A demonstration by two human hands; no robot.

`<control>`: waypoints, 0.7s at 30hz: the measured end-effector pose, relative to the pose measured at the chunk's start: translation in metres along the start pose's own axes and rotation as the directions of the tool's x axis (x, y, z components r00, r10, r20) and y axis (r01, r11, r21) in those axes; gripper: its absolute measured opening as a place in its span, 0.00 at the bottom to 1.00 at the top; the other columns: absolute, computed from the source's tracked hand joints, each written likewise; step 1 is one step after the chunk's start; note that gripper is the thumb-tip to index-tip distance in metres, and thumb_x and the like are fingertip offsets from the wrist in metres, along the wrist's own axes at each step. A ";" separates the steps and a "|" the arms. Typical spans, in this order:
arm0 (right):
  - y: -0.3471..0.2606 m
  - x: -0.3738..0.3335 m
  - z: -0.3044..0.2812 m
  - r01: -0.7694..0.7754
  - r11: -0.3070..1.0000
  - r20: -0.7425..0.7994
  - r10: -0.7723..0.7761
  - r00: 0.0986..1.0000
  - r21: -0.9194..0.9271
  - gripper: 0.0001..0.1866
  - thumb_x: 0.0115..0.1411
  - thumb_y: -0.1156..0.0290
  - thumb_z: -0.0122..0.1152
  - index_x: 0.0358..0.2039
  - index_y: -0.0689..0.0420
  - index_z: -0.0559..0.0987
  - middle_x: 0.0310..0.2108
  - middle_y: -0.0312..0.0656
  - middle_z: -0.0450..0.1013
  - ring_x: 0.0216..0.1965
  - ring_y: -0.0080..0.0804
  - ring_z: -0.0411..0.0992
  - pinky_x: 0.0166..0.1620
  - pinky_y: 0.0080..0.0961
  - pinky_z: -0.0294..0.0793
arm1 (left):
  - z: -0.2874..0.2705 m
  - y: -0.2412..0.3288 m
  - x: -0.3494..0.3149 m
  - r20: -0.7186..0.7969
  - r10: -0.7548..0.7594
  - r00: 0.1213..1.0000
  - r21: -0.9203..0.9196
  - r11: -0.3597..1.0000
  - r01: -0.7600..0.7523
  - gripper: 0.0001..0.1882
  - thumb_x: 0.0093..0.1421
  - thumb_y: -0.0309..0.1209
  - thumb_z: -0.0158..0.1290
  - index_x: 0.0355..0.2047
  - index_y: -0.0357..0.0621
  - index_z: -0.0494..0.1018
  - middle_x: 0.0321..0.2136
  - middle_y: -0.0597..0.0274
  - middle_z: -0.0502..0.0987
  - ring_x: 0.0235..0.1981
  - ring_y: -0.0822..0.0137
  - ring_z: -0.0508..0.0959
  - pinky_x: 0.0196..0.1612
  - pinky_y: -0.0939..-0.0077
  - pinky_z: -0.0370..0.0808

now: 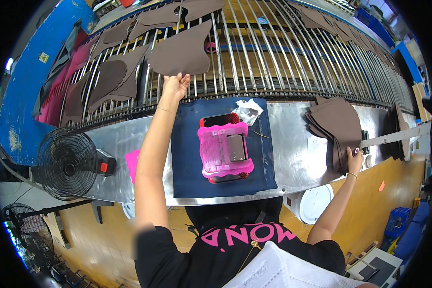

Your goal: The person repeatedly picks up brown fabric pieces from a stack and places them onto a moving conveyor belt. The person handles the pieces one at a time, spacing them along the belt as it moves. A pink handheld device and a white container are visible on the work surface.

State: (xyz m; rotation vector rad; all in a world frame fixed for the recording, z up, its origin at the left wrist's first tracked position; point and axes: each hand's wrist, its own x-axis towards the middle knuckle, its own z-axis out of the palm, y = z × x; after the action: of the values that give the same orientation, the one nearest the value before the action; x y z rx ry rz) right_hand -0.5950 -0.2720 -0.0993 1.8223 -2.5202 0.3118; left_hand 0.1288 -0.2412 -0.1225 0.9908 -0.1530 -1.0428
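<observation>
My left hand [176, 87] reaches forward over the metal rods of a conveyor rack. Its fingers are closed on the near edge of a flat brown leather-like piece [181, 52] with a curved outline. Off to the right, my right hand [354, 161] grips the lower edge of a fanned stack of similar brown pieces [340, 122] on the metal table. Whether it pinches one sheet or several I cannot make out. Between my arms, a pink scalloped plastic tray [212, 151] with a dark block [236, 148] in it rests over a red-and-black object [221, 120].
A dark blue mat [187, 168] lies under the pink tray, with crumpled white paper [248, 113] on it. A black wire fan [68, 163] stands at the table's left. More brown pieces [115, 77] lie on the rods. A pale bar [398, 134] juts in from the right.
</observation>
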 end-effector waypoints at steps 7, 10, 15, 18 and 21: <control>-0.020 -0.014 -0.012 -0.013 0.997 -0.148 0.003 0.989 -0.072 0.34 0.51 0.50 0.65 0.50 0.65 0.72 0.45 0.56 0.70 0.50 0.49 0.67 0.52 0.39 0.66 | 0.039 -0.025 0.007 -0.029 -0.099 0.995 0.023 0.995 0.100 0.17 0.62 0.17 0.36 0.50 0.47 0.52 0.41 0.48 0.68 0.30 0.54 0.79 0.28 0.68 0.83; -0.017 -0.014 -0.016 -0.008 0.997 -0.171 -0.005 0.985 -0.074 0.34 0.51 0.51 0.65 0.49 0.65 0.72 0.44 0.53 0.71 0.49 0.48 0.68 0.52 0.40 0.66 | 0.049 -0.021 -0.006 0.135 -0.221 0.966 0.034 0.975 0.219 0.09 0.67 0.25 0.36 0.46 0.36 0.59 0.42 0.48 0.71 0.37 0.57 0.79 0.33 0.75 0.83; -0.004 -0.011 -0.023 0.124 0.987 -0.125 -0.137 0.983 -0.101 0.22 0.61 0.58 0.55 0.51 0.59 0.72 0.40 0.53 0.75 0.39 0.48 0.74 0.43 0.40 0.73 | 0.052 0.000 -0.042 0.184 -0.393 0.901 0.106 0.919 0.379 0.24 0.69 0.37 0.33 0.55 0.25 0.51 0.49 0.31 0.66 0.42 0.53 0.78 0.38 0.76 0.83; -0.017 -0.015 -0.047 -0.048 0.969 -0.065 0.066 0.996 0.242 0.20 0.63 0.59 0.51 0.52 0.57 0.72 0.36 0.53 0.75 0.26 0.44 0.76 0.31 0.33 0.76 | 0.049 0.016 -0.067 0.117 -0.417 0.901 0.155 0.904 0.398 0.26 0.69 0.39 0.35 0.56 0.26 0.50 0.49 0.30 0.66 0.42 0.53 0.78 0.38 0.76 0.82; -0.051 -0.029 -0.090 0.095 0.947 -0.260 -0.012 0.965 0.308 0.20 0.64 0.58 0.49 0.50 0.58 0.73 0.29 0.49 0.74 0.17 0.33 0.71 0.21 0.24 0.72 | 0.051 0.037 -0.095 0.215 -0.322 0.922 0.288 0.923 0.255 0.25 0.68 0.38 0.38 0.57 0.29 0.52 0.47 0.33 0.67 0.42 0.51 0.77 0.34 0.73 0.82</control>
State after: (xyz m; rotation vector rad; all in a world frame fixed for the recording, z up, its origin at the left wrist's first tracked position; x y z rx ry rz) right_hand -0.5466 -0.2447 -0.0076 1.8009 -2.3438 0.9372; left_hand 0.0747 -0.1939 -0.0339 1.1288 -0.3720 -1.4550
